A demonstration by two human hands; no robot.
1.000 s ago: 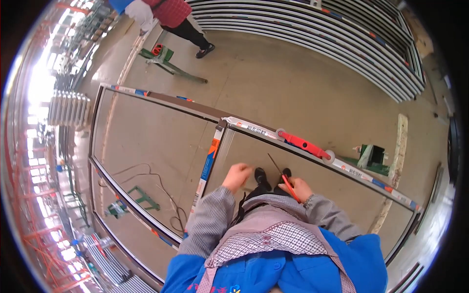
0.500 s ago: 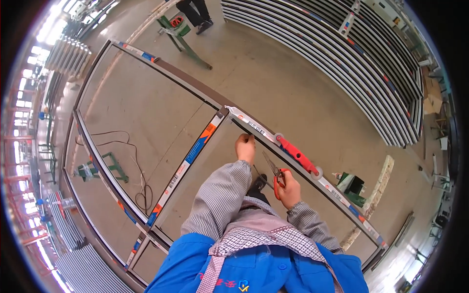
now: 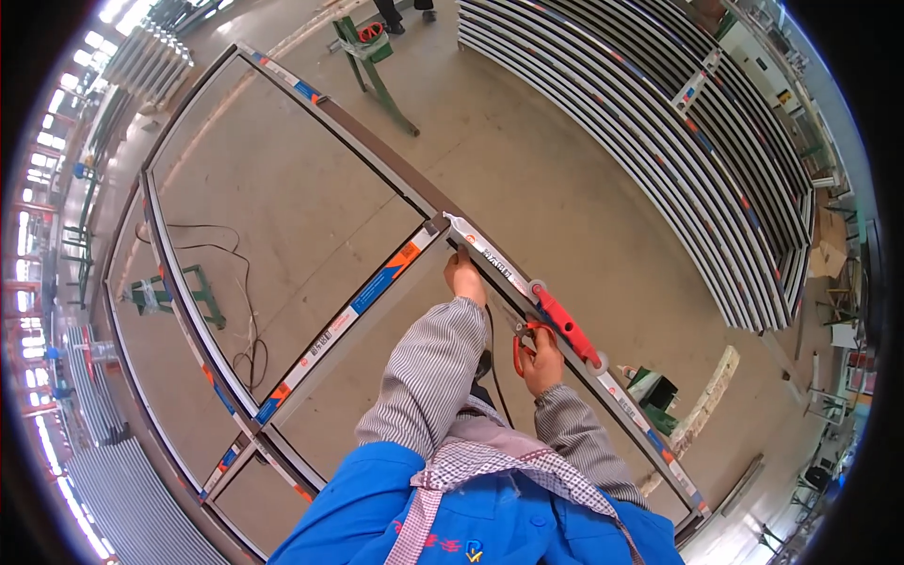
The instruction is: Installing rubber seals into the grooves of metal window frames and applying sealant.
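Note:
Fingers of my left hand (image 3: pixel 463 280) are pinched at the inner edge of a large metal frame (image 3: pixel 311 353), close to the corner where two bars meet. A thin black strip (image 3: pixel 495 363) trails down from beside this hand; the fingers partly hide its upper end. My right hand (image 3: pixel 543 365) is closed round the red handles of a pair of scissors (image 3: pixel 520 350), blades pointing up and left toward the frame bar. On that bar, just beyond the scissors, rests a red tool with a pale wheel at each end (image 3: pixel 563 327).
A stack of long metal frames (image 3: pixel 640 122) fills the far right. Green stands (image 3: pixel 375 66) are at the far side and at the left, near a dark cable (image 3: pixel 247 292). A pale beam (image 3: pixel 706 400) lies right. Another person's legs (image 3: pixel 391 14) show at the top.
My left hand has moved closer to the frame's corner. The scissors have shifted slightly left and down in view, still in my right hand. The view has turned a little.

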